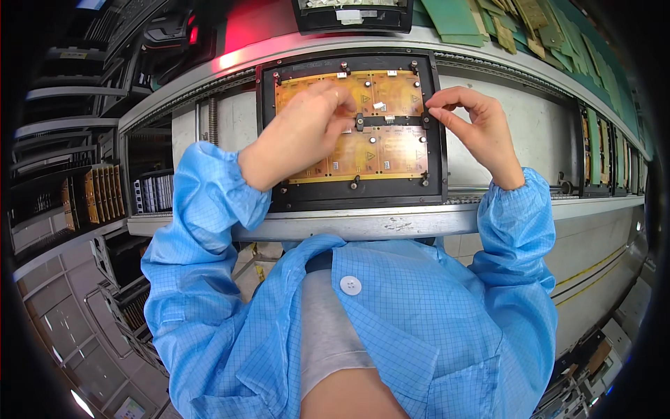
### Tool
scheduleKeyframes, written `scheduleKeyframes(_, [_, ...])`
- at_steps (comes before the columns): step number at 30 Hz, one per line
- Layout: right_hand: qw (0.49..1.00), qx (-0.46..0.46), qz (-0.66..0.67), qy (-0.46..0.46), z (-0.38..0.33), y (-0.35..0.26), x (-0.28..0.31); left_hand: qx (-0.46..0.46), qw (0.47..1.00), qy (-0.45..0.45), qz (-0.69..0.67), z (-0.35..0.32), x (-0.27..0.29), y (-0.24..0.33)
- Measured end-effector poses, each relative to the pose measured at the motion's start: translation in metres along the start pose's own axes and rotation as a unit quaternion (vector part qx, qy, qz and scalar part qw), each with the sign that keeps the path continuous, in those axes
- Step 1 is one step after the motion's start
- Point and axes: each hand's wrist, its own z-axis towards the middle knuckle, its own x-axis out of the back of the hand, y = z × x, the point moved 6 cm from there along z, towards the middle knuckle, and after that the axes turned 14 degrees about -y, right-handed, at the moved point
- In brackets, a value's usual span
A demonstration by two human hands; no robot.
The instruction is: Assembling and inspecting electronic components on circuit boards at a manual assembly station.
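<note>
A yellow-brown circuit board panel [398, 157] lies in a black carrier frame [237, 204], with small white connectors and round components on it. My left hand [303, 126] reaches over the panel's left half, fingers curled and thumb drawn in beside a black clip [359, 122] on the dark middle strip. Whatever its fingertips pinch is hidden. At the carrier's right edge my right hand [478, 122] has thumb and forefinger brought close together near another black clip [426, 121]. Anything between them is too small to make out. A loose-looking white connector [379, 107] sits on the upper right board.
The carrier rests on a conveyor with metal rails [391, 227]. Beyond it stands a black bin [354, 15] of white parts; green and tan board pieces [453, 21] pile at the far right. Racks of boards [105, 193] stand left, and more carriers [604, 150] right.
</note>
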Motion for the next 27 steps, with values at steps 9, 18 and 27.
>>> scheduleKeyframes(9, [0.960, 0.073, -0.271, -0.020, 0.007, -0.029, -0.039, -0.053, 0.994, -0.028, 0.093, 0.056, -0.015, -0.005])
scheduleKeyframes(18, [0.937, 0.072, -0.340, -0.023, 0.008, -0.032, -0.050, -0.034, 0.999, 0.028, 0.015, 0.024, 0.022, -0.013])
scheduleKeyframes(27, [0.928, 0.068, -0.364, -0.043, 0.013, -0.035, -0.054, 0.001, 0.997, 0.058, 0.045, -0.030, 0.039, -0.022])
